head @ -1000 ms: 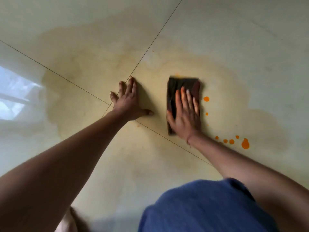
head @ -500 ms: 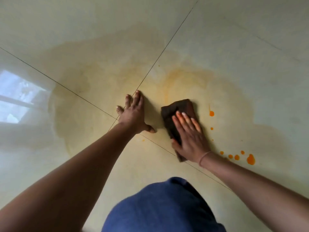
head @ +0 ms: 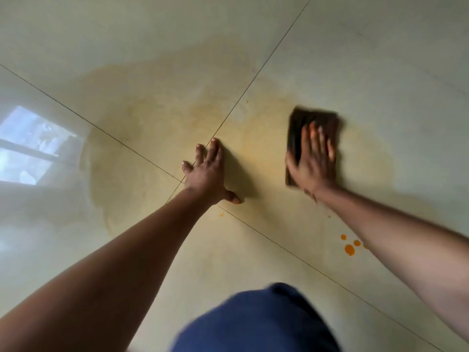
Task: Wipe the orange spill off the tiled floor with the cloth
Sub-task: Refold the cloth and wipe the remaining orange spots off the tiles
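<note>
**Operator:** My right hand (head: 313,158) lies flat and spread on the dark cloth (head: 314,128), pressing it to the tiled floor (head: 380,59) with nothing curled round it; the fingers are blurred. My left hand (head: 206,174) is open too, palm down on the bare tile right at the grout cross, holding nothing, only propping me up.

**Observer:** Take me outward from yourself.

**Operator:** Nearest is my blue-clad knee (head: 256,323). Beyond it, close to my right forearm, a few bright orange drops (head: 349,249) sit unwiped, with a tiny fleck below my left thumb. Then the two hands, then the cloth, and around and past it the pale yellowish film (head: 157,123) spreading over several tiles.

**Observer:** What has changed?

**Operator:** Half a second ago the cloth sat just beside my left hand, with orange spots to its right. Now it is well apart from that hand, further out and to the right, and those nearer spots no longer show. I judge the stroke took them. The drops by my forearm and the wide film remain, so the job is partly done.

**Observer:** Any writing or label?

**Operator:** None that I can read, on cloth or floor.
</note>
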